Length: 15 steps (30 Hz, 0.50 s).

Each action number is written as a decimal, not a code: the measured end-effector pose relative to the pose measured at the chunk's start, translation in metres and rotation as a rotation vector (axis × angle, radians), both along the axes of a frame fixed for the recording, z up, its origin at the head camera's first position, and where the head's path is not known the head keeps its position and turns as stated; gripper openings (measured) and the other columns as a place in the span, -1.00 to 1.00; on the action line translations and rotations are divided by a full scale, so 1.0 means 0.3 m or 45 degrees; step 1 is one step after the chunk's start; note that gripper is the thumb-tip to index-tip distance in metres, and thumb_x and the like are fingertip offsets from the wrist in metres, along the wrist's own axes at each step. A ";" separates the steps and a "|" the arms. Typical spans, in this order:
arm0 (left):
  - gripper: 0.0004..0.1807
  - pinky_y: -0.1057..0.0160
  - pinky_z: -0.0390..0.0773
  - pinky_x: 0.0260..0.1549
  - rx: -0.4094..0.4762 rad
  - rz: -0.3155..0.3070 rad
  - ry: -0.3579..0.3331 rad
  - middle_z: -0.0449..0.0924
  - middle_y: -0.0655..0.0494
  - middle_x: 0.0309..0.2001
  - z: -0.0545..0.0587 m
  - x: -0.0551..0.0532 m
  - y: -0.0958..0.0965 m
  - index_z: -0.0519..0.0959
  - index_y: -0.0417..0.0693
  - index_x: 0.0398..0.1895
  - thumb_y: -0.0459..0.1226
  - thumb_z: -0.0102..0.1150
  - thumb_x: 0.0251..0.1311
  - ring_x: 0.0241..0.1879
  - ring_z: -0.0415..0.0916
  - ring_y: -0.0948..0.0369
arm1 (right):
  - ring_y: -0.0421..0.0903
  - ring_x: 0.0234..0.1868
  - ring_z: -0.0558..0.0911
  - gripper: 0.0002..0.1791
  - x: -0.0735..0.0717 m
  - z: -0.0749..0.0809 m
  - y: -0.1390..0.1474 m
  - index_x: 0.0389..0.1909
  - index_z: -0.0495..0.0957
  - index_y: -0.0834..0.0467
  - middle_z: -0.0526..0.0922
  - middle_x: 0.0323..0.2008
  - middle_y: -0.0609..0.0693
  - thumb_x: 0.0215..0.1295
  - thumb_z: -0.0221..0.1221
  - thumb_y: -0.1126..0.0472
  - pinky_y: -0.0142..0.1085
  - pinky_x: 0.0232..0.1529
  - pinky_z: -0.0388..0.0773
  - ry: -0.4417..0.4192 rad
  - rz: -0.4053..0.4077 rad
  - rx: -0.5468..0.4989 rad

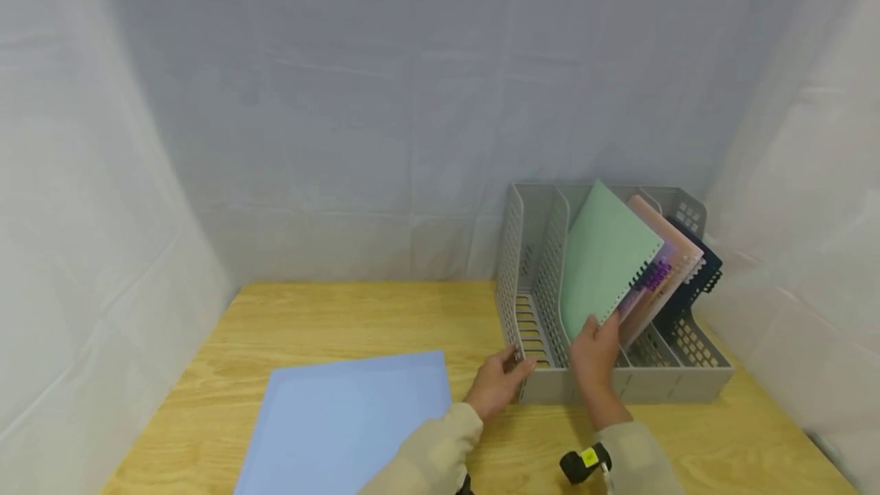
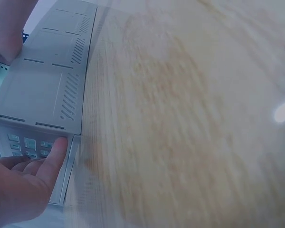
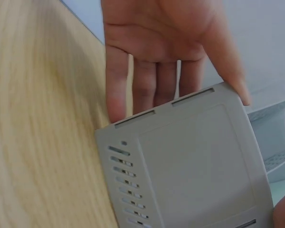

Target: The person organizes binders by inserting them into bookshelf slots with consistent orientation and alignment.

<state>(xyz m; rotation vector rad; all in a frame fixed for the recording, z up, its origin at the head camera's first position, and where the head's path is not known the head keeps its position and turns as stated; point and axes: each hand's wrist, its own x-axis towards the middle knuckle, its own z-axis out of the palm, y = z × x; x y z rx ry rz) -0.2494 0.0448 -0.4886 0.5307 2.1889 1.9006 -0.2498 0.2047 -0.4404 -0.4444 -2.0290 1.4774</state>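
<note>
A grey desktop file organizer (image 1: 660, 386) with several upright slots stands at the right of the table. My left hand (image 1: 496, 386) holds its front left corner, the thumb by the front rim and the other fingers against the perforated side wall; the right wrist view shows this hand (image 3: 154, 52) from the palm side. Inside the organizer, a pale green spiral notebook (image 1: 605, 250) leans to the right. My right hand (image 1: 595, 357) pinches it near its lower front corner. A pink notebook (image 1: 670, 228) and a dark blue one (image 1: 687, 289) lean beside it, partly hidden.
On the wooden table (image 1: 357, 312), a flat light-blue sheet or folder (image 1: 351, 418) lies left of my left forearm. The leftmost slot floor (image 1: 532, 331) of the organizer shows its slatted base. White curtains (image 1: 385, 113) hang behind and at both sides.
</note>
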 end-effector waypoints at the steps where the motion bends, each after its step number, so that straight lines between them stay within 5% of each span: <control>1: -0.34 0.06 0.55 0.07 0.000 -0.001 0.006 0.54 -0.19 0.12 0.000 0.000 0.000 0.31 -0.39 0.34 -0.06 0.09 0.38 0.09 0.52 0.04 | 0.27 0.44 0.11 -0.47 -0.001 0.000 0.003 0.47 -0.05 0.27 0.09 0.44 0.32 0.55 -0.31 0.29 0.09 0.44 0.03 -0.011 0.006 0.003; 10: -0.32 0.09 0.55 0.08 0.012 0.014 0.014 0.53 -0.20 0.14 0.003 0.001 0.004 0.30 -0.41 0.33 -0.05 0.11 0.37 0.09 0.52 0.05 | 0.33 0.44 0.06 -0.30 0.002 0.008 0.021 0.50 -0.21 0.25 0.03 0.44 0.40 0.41 -0.16 0.32 0.12 0.44 -0.02 -0.143 0.037 0.004; 15: -0.30 0.08 0.57 0.04 0.013 0.021 0.006 0.55 -0.20 0.11 0.011 0.008 0.002 0.31 -0.42 0.32 -0.04 0.14 0.35 0.06 0.54 0.05 | 0.22 0.49 -0.03 -0.25 0.005 -0.002 0.019 0.53 -0.24 0.16 -0.07 0.50 0.27 0.41 -0.12 0.30 0.06 0.48 -0.12 -0.080 0.020 -0.049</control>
